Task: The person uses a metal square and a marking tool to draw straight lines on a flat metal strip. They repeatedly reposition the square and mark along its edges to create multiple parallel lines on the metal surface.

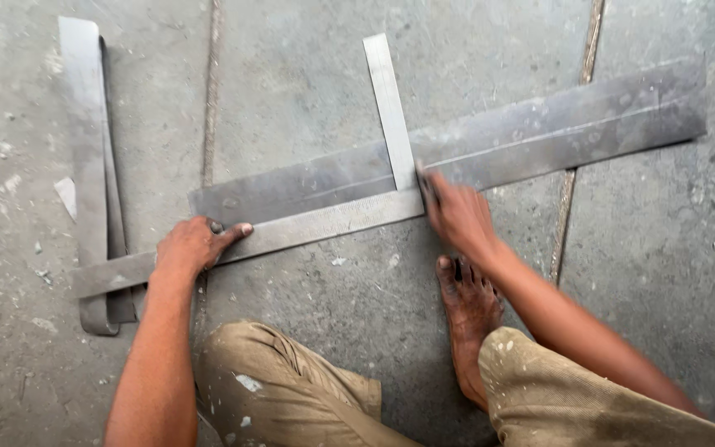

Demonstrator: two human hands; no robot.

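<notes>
The left hand is seen pressed flat on the long arm of a metal L-shaped square, the palm down and the fingers stretched out together along the steel, the thumb lying toward the right; nothing is gripped, the blade is only held down against the floor. The right hand is placed at the corner of the square, just right of where the short arm rises away; its fingers are bunched together around a thin dark marking tool, whose tip is set against the edge of the short arm; the hand is blurred, so the tool's kind cannot be told.

The square lies on a long grey metal strip, which runs slantwise from the near left to the far right; the short arm crosses the strip and juts out beyond its far edge. The left end of the square's long arm rests across a folded metal band, laid lengthwise at the far left of the scene.

Near the viewer, a bare foot is planted on the concrete floor just below the right hand; bent knees in dusty tan trousers are seen at the near edge; rusty joint lines cross the floor from near to far.
</notes>
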